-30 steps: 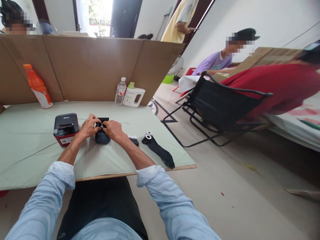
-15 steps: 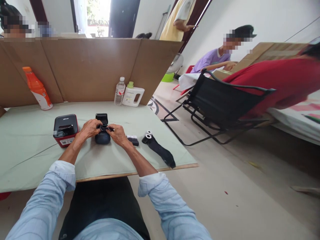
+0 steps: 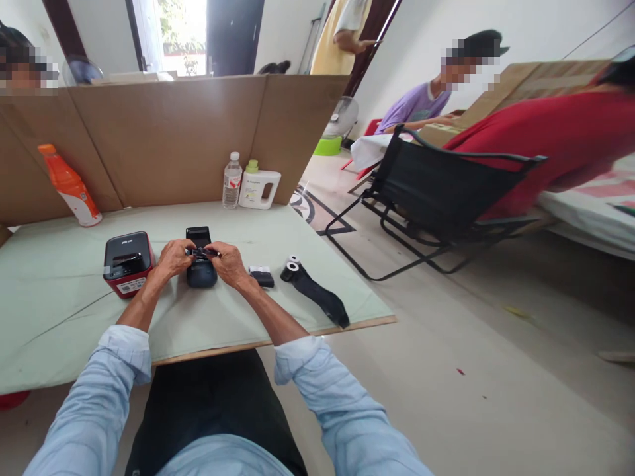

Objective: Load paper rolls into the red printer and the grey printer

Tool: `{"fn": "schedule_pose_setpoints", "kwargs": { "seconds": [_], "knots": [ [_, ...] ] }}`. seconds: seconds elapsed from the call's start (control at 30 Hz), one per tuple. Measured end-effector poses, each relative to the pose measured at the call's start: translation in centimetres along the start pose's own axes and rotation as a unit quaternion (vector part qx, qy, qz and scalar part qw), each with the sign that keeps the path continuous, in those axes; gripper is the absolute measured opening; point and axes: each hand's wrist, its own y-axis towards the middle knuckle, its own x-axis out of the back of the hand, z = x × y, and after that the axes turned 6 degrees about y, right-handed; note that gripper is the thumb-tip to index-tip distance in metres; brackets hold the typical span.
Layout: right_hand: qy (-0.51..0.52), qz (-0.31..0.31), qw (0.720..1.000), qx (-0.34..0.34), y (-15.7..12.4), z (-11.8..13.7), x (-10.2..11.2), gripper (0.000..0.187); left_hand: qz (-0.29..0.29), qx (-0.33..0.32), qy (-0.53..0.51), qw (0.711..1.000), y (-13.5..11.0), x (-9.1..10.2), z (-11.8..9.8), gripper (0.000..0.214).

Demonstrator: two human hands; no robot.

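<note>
Dark device [image 3: 201,276], lid up, lying on pale cloth at 12 o'clock from torso, btwn both hands. Going L to R: orange btl [image 3: 74,192] at 10 o'clock from device, red-and-blk box [image 3: 129,261] at 9. L hand [image 3: 172,258], close in at 10: fingers bent, pinching small dark pc [image 3: 212,253] above device's open top. R hand [image 3: 229,263], close in at 2: pinching same pc from other side; too small to make out exactly. Past that, blk block [image 3: 262,277] at 3, blk strap [image 3: 320,297] nearer 4. Prob. mid-fiddle, fitting or freeing pc; next calls for even, steady pinch, lid kept clear.
</note>
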Motion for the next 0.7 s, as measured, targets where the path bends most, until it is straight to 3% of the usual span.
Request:
{"fn": "schedule_pose_setpoints", "kwargs": {
  "seconds": [0.2, 0.57, 0.7],
  "knots": [
    [-0.046, 0.021, 0.999, 0.003, 0.3, -0.4, -0.1, 0.033, 0.004, 0.02, -0.024, 1.0, 0.3, -1.0, 0.3, 0.032],
    [-0.144, 0.062, 0.987, 0.025, 0.7, -0.9, -1.2, 0.033, 0.039, 0.016, 0.063, 0.997, 1.2, -1.3, 0.5, 0.039],
    [-0.17, 0.088, 0.981, 0.031, 0.4, -0.6, -1.4, 0.03, 0.054, -0.013, 0.054, 0.997, 1.2, -1.3, 1.0, 0.034]
  ]
}}
